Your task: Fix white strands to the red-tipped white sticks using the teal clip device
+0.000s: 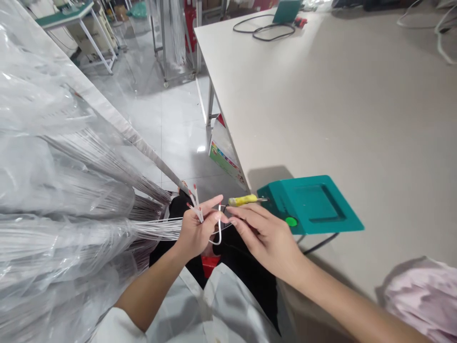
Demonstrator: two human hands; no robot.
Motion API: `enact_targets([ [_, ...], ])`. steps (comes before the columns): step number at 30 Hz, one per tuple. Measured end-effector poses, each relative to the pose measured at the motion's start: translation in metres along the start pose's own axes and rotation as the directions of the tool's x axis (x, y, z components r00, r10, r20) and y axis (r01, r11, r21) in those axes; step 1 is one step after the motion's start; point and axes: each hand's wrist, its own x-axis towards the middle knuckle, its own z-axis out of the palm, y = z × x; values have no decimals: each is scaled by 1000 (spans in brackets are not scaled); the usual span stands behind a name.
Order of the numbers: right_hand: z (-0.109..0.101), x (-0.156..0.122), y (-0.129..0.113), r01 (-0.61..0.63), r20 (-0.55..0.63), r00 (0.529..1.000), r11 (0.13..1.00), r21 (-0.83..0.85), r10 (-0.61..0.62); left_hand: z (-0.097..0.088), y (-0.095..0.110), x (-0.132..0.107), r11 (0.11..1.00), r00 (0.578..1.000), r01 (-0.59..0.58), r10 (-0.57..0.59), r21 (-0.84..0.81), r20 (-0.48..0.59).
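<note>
Squeezing thin white wires tight, the left hand meets the right hand, whose straight fingers touch one wire, grip unclear, beside the green box at the surface edge.

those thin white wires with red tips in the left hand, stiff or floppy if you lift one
Probably floppy over length: one white wire hangs in a loop beside the left hand. Short ends likely hold shape, since the red tips stick up straight. They look thin, so probably light and easy to let slip.
</note>
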Motion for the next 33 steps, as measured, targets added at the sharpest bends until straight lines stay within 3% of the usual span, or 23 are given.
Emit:
enact_targets([
  [3,14,-1,-2,-227,55,973,906,356,223,-1,2,-5,999,997,-13,17,-45,76],
  [7,23,3,-3,-327,138,935,641,694,327,-3,2,-10,998,988,-14,24,-65,152],
  [11,29,4,-4,-454,310,853,303,838,421,-6,0,-10,1000,980,19,-14,-22,200],
  [13,30,4,-4,-511,386,805,195,837,451,-8,0,-10,1000,979,23,-21,-3,204],
  [15,30,5,-4,-523,373,795,227,822,479,-10,0,-8,999,982,30,-33,16,188],
  [19,24,7,-2,-428,85,833,539,725,547,-13,-4,-1,990,994,81,-88,113,57],
  [21,23,6,0,-364,-50,855,666,651,516,-15,-7,4,980,993,113,-106,165,-52],
  [24,25,5,3,-309,-84,903,773,553,421,-16,-10,8,970,983,140,-113,197,-145],
  [28,29,7,1,-235,16,967,873,427,253,-13,-8,4,951,997,3,-27,309,72],
  [31,29,11,-5,-218,127,975,908,358,184,-10,-9,-1,917,981,-121,52,380,188],
  [33,29,13,-7,-230,155,970,909,347,186,-11,-10,-3,912,972,-134,46,388,229],
])
